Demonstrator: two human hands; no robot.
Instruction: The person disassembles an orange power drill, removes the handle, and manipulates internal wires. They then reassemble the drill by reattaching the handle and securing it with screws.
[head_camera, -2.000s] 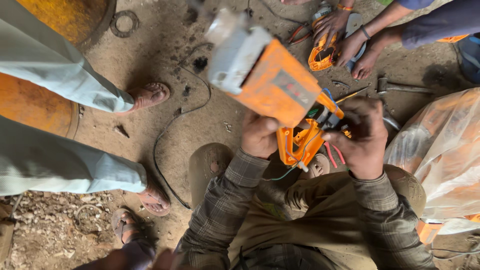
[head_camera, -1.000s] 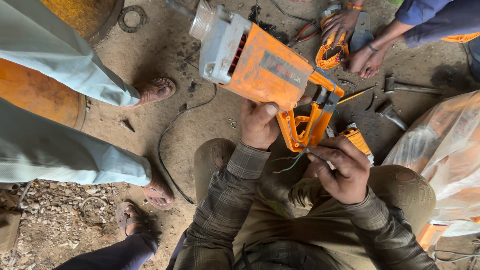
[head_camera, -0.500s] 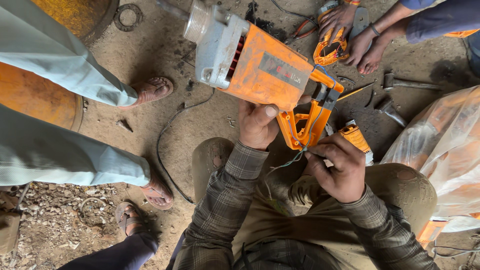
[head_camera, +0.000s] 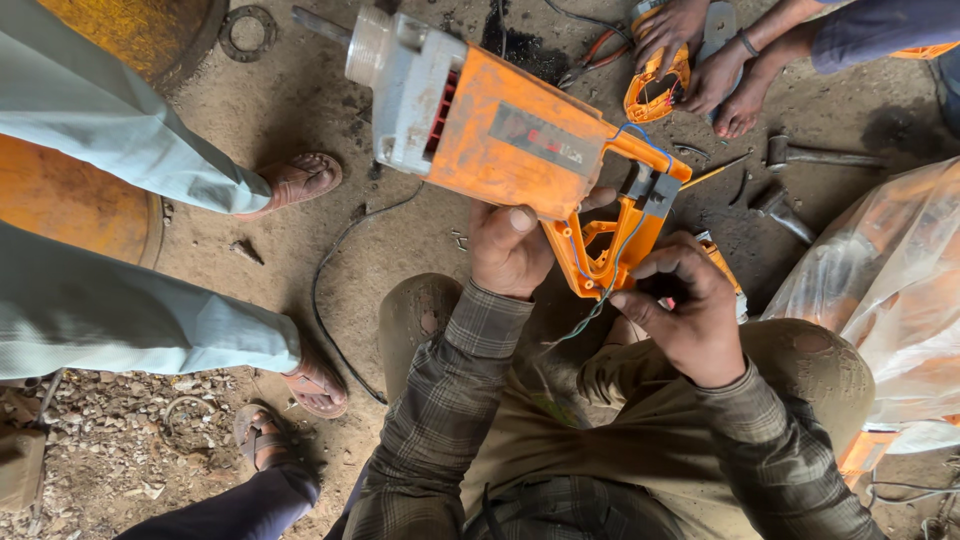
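The right hand (head_camera: 690, 315) pinches thin wires (head_camera: 600, 300) just below the open handle (head_camera: 615, 240) of the orange power tool (head_camera: 510, 135). The left hand (head_camera: 510, 250) grips the tool's underside beside that handle. The tool's long axis runs up-left from the handle, above the knees.

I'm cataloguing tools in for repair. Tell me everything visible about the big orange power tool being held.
The large orange plastic power tool has a boxy body, a pale grey front housing with a metal spindle, and an open, split handle exposing blue and green wires. It is dusty and tilted, nose up-left, above the dirt floor. The left hand grips under the body; the right hand pinches at the wires by the handle.
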